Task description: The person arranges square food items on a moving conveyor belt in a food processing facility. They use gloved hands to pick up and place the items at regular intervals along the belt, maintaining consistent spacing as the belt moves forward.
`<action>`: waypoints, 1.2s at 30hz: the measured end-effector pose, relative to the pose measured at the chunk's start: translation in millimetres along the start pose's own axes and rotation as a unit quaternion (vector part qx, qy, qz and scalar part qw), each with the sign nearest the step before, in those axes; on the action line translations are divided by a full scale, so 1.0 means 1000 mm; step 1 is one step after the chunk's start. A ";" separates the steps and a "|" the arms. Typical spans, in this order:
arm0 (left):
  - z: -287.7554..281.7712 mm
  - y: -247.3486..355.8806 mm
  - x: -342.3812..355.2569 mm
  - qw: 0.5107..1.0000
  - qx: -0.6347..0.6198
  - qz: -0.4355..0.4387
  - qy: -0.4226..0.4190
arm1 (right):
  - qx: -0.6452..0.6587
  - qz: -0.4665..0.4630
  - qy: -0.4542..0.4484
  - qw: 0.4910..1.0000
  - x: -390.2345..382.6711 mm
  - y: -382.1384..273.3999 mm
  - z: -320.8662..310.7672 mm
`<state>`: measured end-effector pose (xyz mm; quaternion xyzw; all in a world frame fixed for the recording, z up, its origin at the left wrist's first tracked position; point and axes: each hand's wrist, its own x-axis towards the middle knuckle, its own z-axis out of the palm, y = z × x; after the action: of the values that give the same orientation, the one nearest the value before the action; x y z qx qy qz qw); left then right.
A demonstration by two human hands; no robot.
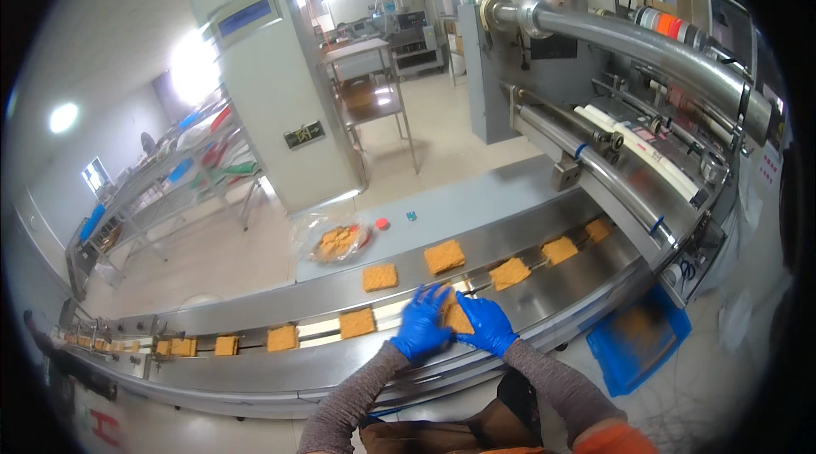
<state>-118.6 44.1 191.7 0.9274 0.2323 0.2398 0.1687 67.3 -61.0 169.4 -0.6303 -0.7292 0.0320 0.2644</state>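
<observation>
My left hand [423, 323] and my right hand [488, 325], both in blue gloves, close in from two sides on a golden-brown square noodle cake [457, 318] over the conveyor. Their fingers partly cover it. Just left of my left hand another noodle cake [357, 323] lies on the conveyor [327, 360]. Beyond my hands, two stacks of cakes sit on the metal ledge: one cake stack [380, 277] and, farther right, another stack [444, 257]. To the right of my right hand, a noodle cake [510, 273] rests in the conveyor's line.
More cakes run along the conveyor to both sides. A clear plastic bag [327, 238] with broken pieces lies on the far grey surface, near a small red cap [382, 223]. Rollers [586, 161] of a wrapping machine overhang the right end. A blue crate [639, 342] stands on the floor.
</observation>
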 end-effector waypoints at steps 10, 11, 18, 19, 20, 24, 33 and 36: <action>0.002 0.014 -0.004 0.982 0.028 0.023 -0.185 | 0.027 -0.066 -0.011 0.997 -0.006 0.005 0.005; 0.001 0.014 -0.002 0.977 0.034 0.031 -0.206 | 0.026 -0.070 -0.017 0.997 -0.007 0.006 0.005; -0.008 0.009 -0.009 0.982 0.054 0.029 -0.180 | 0.053 -0.140 0.017 0.989 -0.005 0.001 -0.003; -0.010 0.004 -0.012 0.983 0.057 0.039 -0.169 | 0.058 -0.136 0.021 0.989 -0.005 0.000 -0.004; -0.018 0.000 -0.011 0.986 0.054 0.040 -0.156 | 0.062 -0.133 0.025 0.989 -0.005 0.000 -0.006; -0.051 -0.071 -0.002 0.994 0.094 0.017 -0.056 | 0.024 -0.106 0.051 0.993 -0.006 0.001 -0.003; -0.074 -0.171 0.026 0.977 0.140 -0.125 -0.101 | 0.010 -0.057 0.049 0.997 -0.009 0.000 -0.006; -0.063 -0.172 0.015 0.974 0.126 -0.172 -0.078 | -0.002 -0.062 0.085 0.994 -0.010 0.008 0.004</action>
<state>-199.9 208.0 176.5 0.9033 0.4027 0.1025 0.1067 73.8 -67.9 159.3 -0.5850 -0.7416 -0.0398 0.3259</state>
